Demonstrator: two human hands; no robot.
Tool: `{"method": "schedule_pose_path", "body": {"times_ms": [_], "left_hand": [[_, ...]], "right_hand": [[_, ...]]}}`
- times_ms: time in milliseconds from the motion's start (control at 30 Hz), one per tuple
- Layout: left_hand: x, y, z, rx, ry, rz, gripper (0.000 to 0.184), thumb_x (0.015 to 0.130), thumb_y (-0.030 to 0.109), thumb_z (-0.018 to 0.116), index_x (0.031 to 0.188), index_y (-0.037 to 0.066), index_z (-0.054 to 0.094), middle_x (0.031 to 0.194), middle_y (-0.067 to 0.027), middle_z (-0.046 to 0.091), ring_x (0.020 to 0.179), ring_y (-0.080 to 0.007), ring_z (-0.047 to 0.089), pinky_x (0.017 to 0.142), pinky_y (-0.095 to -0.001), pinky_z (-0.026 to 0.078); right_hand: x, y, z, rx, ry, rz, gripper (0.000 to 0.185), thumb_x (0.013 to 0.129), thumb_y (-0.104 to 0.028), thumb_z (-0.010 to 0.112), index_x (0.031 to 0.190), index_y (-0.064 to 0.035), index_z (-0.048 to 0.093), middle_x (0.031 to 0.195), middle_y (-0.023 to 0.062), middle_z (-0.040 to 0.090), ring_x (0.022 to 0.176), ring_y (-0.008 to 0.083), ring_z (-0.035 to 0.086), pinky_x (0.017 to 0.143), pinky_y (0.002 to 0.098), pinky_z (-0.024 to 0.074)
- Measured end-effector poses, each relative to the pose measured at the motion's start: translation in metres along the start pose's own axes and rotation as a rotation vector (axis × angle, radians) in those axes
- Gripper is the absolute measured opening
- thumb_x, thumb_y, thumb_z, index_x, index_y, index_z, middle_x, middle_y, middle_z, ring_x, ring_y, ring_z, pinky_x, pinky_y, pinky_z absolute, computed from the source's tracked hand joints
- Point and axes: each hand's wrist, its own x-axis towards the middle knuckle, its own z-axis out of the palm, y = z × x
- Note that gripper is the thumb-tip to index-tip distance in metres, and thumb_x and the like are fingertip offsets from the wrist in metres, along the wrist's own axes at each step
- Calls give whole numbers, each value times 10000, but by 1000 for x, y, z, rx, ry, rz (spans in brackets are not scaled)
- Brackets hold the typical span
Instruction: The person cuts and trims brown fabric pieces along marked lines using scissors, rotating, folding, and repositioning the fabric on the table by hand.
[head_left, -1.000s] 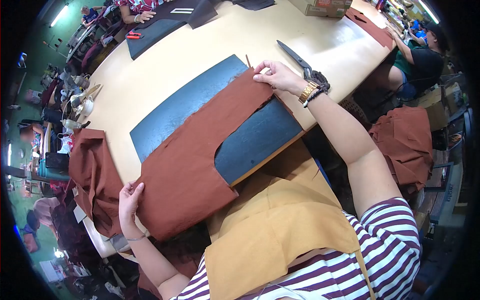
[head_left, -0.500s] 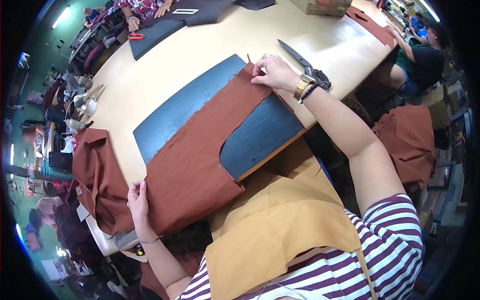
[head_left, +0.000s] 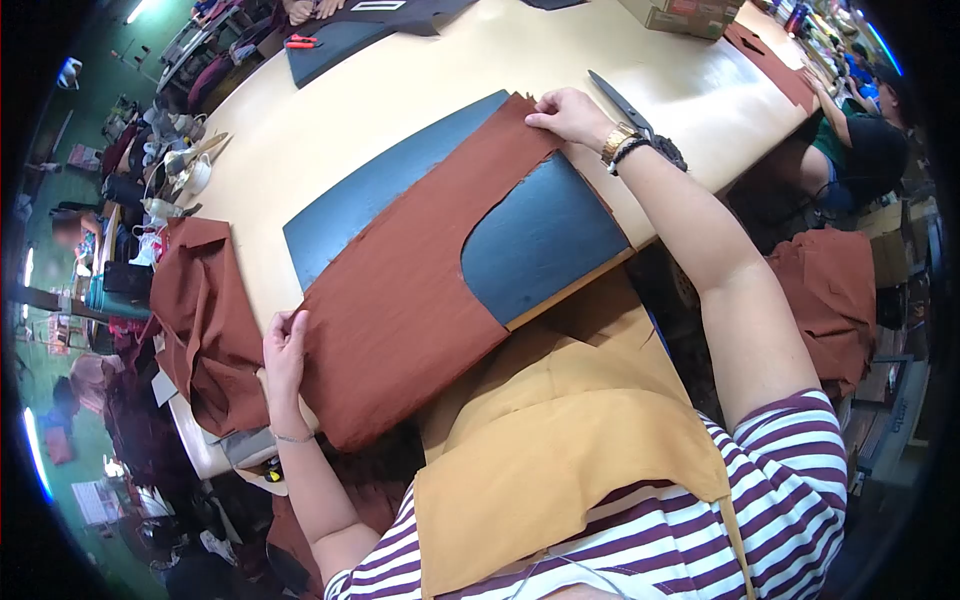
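Observation:
A rust-brown cut fabric piece [head_left: 400, 270] stretches diagonally over a dark blue board [head_left: 545, 245] at the table's near edge. One long side of the cloth looks frayed, and the other has a curved cut-out. My left hand [head_left: 286, 350] pinches the cloth's lower left edge. At its upper right end, my right hand [head_left: 572, 115] grips a corner between thumb and fingers. The cloth's lower part hangs past the table edge. Black scissors [head_left: 625, 105] with dark wrapped handles lie just beyond my right hand.
A pile of rust-brown cloth [head_left: 205, 325] lies left on the table [head_left: 420, 100]. More brown fabric [head_left: 825, 300] is heaped at the right. Dark fabric with a red cutter [head_left: 301, 42], a cardboard box [head_left: 690, 15] and a co-worker's hands [head_left: 312, 10] are at the far side.
The view has shifted, so the table and board appear further right. Both hands still hold the brown cloth, whose near edge by the cut-out now lies smoother.

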Motion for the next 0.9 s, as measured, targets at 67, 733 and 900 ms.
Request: {"method": "schedule_pose_path", "body": {"times_ms": [67,733,900], "left_hand": [[-4,15,6,26,-75,28,181,882,164,672,991,29,618,880,15,614,788,-35,520,655,-202,420],[21,11,3,31,-116,-28,189,827,199,727,872,70,596,653,49,534,485,-24,428,397,-191,296],[29,-10,4,162,-64,271,542,695,217,839,1120,41,553,993,-82,592,937,-119,563,690,-262,489]], "right_hand": [[0,0,-3,74,-37,88,272,806,-315,709,808,-46,665,779,72,674,768,155,635,715,307,502],[-6,28,-6,611,-252,353,360,841,-266,706,1096,-23,631,941,32,655,802,109,637,635,250,521],[-11,23,-9,617,-252,332,333,861,-262,682,1104,-39,631,967,29,662,804,90,632,655,236,512]]}}
